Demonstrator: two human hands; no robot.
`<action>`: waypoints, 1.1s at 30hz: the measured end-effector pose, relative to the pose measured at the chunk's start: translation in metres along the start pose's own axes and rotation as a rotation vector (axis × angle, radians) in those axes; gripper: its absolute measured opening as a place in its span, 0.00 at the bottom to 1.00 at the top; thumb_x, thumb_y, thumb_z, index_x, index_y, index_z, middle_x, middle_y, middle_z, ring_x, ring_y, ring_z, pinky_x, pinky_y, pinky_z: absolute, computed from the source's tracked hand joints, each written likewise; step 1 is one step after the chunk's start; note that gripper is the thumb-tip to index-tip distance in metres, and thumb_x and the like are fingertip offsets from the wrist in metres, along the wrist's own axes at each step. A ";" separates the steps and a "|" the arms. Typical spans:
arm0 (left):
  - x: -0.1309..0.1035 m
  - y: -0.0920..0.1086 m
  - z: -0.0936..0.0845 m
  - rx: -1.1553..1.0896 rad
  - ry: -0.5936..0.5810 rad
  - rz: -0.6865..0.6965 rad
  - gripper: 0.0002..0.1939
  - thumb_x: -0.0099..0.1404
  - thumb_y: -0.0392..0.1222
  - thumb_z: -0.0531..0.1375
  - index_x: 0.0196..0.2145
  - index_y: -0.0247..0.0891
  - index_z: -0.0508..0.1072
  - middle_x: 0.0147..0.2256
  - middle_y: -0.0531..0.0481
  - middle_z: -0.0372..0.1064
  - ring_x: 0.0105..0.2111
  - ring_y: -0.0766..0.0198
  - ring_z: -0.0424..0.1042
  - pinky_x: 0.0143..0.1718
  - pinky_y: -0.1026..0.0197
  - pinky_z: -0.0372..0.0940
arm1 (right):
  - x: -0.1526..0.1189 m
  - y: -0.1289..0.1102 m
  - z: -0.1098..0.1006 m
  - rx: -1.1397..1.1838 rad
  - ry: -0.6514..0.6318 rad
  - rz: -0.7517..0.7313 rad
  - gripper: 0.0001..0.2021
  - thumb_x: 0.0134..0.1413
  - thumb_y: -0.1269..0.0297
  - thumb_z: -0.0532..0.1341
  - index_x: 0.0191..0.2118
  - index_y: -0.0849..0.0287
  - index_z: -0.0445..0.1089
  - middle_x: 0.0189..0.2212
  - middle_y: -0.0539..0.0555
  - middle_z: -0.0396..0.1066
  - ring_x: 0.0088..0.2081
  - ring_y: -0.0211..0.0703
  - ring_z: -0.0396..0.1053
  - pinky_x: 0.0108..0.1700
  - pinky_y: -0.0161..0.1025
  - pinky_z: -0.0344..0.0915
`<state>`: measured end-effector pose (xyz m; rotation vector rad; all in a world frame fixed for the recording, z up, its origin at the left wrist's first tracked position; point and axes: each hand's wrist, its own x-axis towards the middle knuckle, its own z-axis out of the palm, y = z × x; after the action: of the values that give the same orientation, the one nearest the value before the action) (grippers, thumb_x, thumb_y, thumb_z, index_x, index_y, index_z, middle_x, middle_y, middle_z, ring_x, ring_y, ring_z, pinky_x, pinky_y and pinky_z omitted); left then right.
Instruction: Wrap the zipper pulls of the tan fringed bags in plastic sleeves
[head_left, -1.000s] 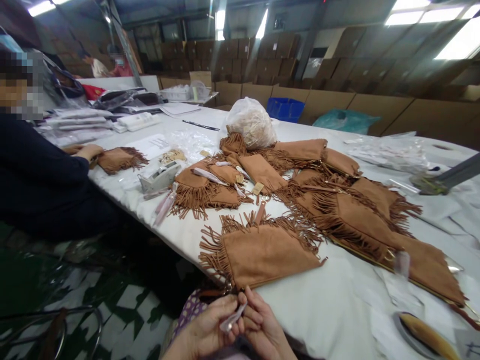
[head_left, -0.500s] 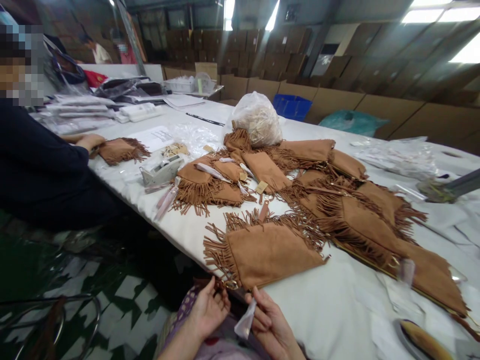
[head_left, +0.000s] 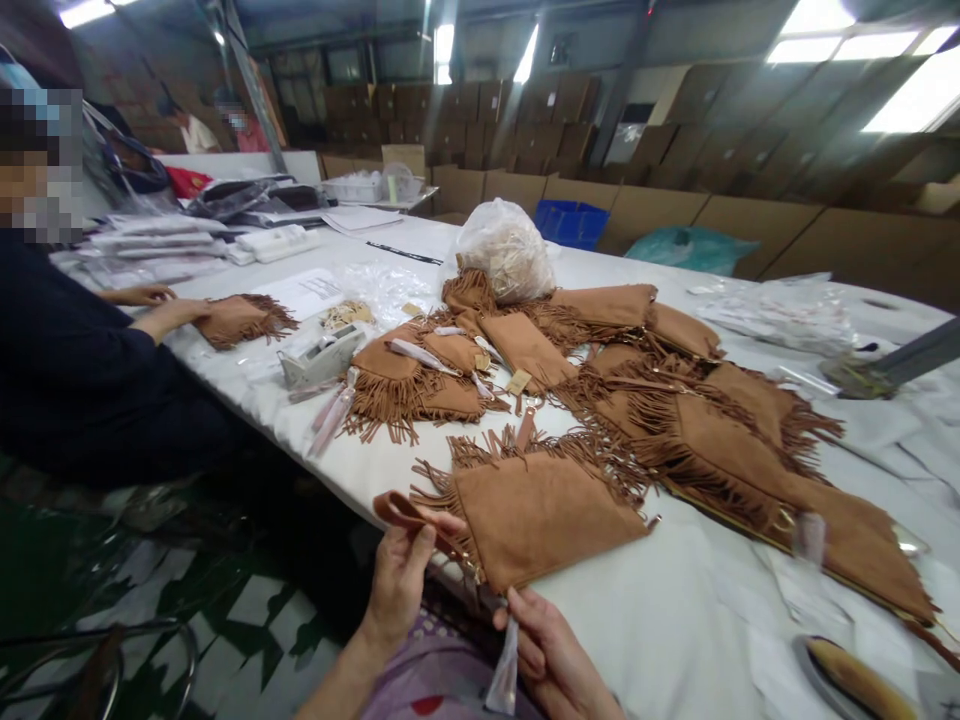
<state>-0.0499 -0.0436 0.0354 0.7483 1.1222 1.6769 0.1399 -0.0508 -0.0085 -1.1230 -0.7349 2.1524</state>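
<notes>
A tan suede fringed pouch [head_left: 551, 510] lies flat at the table's near edge, its fringe spread to the left and back. My left hand [head_left: 399, 580] is closed on the brown wrist strap [head_left: 399, 508] at the pouch's left corner, holding the loop up. A gold-coloured clasp [head_left: 471, 568] shows beside those fingers. At the pouch's front corner my right hand [head_left: 553, 645] pinches a small clear plastic sleeve [head_left: 504, 668], which hangs down over my lap. What is inside the sleeve I cannot make out.
Several more fringed pouches [head_left: 735, 440] are piled behind and to the right. A tape dispenser [head_left: 322, 357] stands left of the middle, near a stuffed plastic bag [head_left: 506, 250]. At the left, a co-worker's hand [head_left: 176, 315] touches another pouch [head_left: 240, 320]. A brown-topped object [head_left: 855, 680] lies front right.
My left hand has risen and lifted the wrist strap into a loop above the table edge. My right hand stays near the pouch corner; the plastic sleeve now hangs lower and straighter.
</notes>
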 end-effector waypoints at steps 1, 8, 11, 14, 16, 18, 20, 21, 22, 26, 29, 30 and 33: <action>0.006 0.007 0.014 -0.007 -0.103 0.022 0.13 0.60 0.49 0.61 0.36 0.37 0.69 0.30 0.49 0.72 0.27 0.65 0.71 0.30 0.64 0.66 | -0.004 -0.003 -0.003 -0.121 0.056 -0.020 0.23 0.47 0.44 0.61 0.23 0.64 0.69 0.07 0.41 0.51 0.09 0.25 0.38 0.13 0.28 0.38; 0.006 0.020 0.089 0.324 -0.671 -0.048 0.15 0.66 0.50 0.53 0.37 0.35 0.71 0.16 0.60 0.55 0.14 0.74 0.51 0.15 0.70 0.47 | -0.061 -0.081 -0.021 -0.585 0.536 -0.511 0.29 0.43 0.41 0.61 0.44 0.62 0.73 0.32 0.57 0.75 0.21 0.37 0.64 0.24 0.35 0.63; -0.003 0.021 0.099 0.470 -0.797 -0.027 0.17 0.66 0.50 0.53 0.41 0.34 0.73 0.17 0.59 0.54 0.16 0.73 0.52 0.17 0.69 0.48 | -0.077 -0.114 -0.012 -0.592 0.438 -0.634 0.29 0.46 0.46 0.62 0.50 0.62 0.69 0.34 0.56 0.74 0.24 0.36 0.64 0.24 0.33 0.62; -0.009 0.021 0.100 0.542 -0.821 -0.025 0.17 0.66 0.49 0.52 0.41 0.35 0.73 0.19 0.58 0.54 0.16 0.72 0.53 0.18 0.68 0.49 | -0.081 -0.126 -0.003 -0.694 0.378 -0.673 0.19 0.52 0.52 0.60 0.44 0.61 0.73 0.28 0.52 0.71 0.25 0.36 0.63 0.27 0.33 0.61; -0.011 0.020 0.099 0.582 -0.821 -0.004 0.16 0.66 0.48 0.51 0.37 0.35 0.74 0.20 0.57 0.57 0.18 0.71 0.55 0.20 0.68 0.50 | -0.081 -0.126 0.001 -0.771 0.370 -0.695 0.14 0.55 0.55 0.58 0.38 0.60 0.74 0.26 0.51 0.70 0.26 0.36 0.63 0.28 0.33 0.61; -0.012 0.017 0.097 0.622 -0.823 0.022 0.15 0.66 0.47 0.52 0.33 0.36 0.74 0.21 0.56 0.59 0.20 0.70 0.58 0.22 0.68 0.52 | -0.081 -0.124 0.003 -0.853 0.410 -0.732 0.12 0.56 0.58 0.57 0.33 0.60 0.74 0.26 0.51 0.70 0.26 0.36 0.64 0.30 0.33 0.61; -0.013 0.015 0.098 0.654 -0.839 0.010 0.16 0.66 0.48 0.52 0.31 0.35 0.73 0.20 0.56 0.59 0.20 0.70 0.58 0.23 0.68 0.53 | -0.082 -0.121 0.003 -0.928 0.477 -0.781 0.12 0.57 0.60 0.56 0.28 0.60 0.72 0.25 0.51 0.69 0.27 0.37 0.65 0.31 0.33 0.60; -0.013 0.015 0.100 0.663 -0.852 -0.016 0.17 0.66 0.49 0.51 0.29 0.35 0.72 0.18 0.56 0.58 0.19 0.70 0.58 0.22 0.68 0.53 | -0.083 -0.120 0.002 -0.949 0.515 -0.808 0.13 0.58 0.61 0.56 0.27 0.60 0.72 0.24 0.51 0.68 0.27 0.37 0.65 0.31 0.33 0.60; -0.014 0.015 0.103 0.661 -0.874 -0.053 0.18 0.66 0.50 0.51 0.28 0.35 0.71 0.17 0.56 0.59 0.18 0.70 0.58 0.21 0.68 0.53 | -0.083 -0.118 0.001 -0.961 0.546 -0.831 0.13 0.58 0.62 0.55 0.26 0.60 0.71 0.23 0.51 0.68 0.27 0.37 0.65 0.31 0.33 0.59; -0.016 0.017 0.119 0.505 -0.951 -0.171 0.19 0.65 0.55 0.50 0.35 0.36 0.69 0.24 0.52 0.68 0.16 0.71 0.61 0.17 0.69 0.53 | -0.087 -0.112 -0.002 -0.998 0.585 -0.885 0.14 0.59 0.63 0.53 0.25 0.59 0.70 0.22 0.51 0.67 0.26 0.37 0.65 0.30 0.32 0.59; -0.019 0.009 0.128 0.369 -0.890 -0.249 0.21 0.63 0.59 0.53 0.31 0.36 0.68 0.20 0.54 0.66 0.13 0.75 0.53 0.14 0.71 0.46 | -0.089 -0.104 -0.002 -1.013 0.616 -0.912 0.14 0.59 0.63 0.54 0.25 0.59 0.71 0.22 0.51 0.68 0.26 0.36 0.66 0.30 0.32 0.59; -0.020 0.004 0.129 0.343 -0.871 -0.294 0.22 0.61 0.60 0.55 0.28 0.36 0.68 0.18 0.55 0.64 0.12 0.76 0.50 0.14 0.71 0.43 | -0.087 -0.100 -0.002 -1.012 0.637 -0.920 0.14 0.59 0.63 0.54 0.26 0.59 0.71 0.22 0.51 0.69 0.26 0.36 0.66 0.30 0.32 0.59; -0.024 -0.014 0.132 0.321 -0.798 -0.387 0.26 0.52 0.66 0.60 0.23 0.36 0.68 0.15 0.56 0.61 0.12 0.76 0.49 0.14 0.70 0.44 | -0.080 -0.087 -0.011 -1.005 0.668 -0.961 0.14 0.58 0.61 0.55 0.26 0.58 0.73 0.21 0.51 0.70 0.25 0.36 0.66 0.28 0.31 0.58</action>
<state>0.0768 -0.0198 0.0746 1.1764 0.8739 0.7493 0.2077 -0.0479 0.0887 -1.3869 -1.6260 0.4891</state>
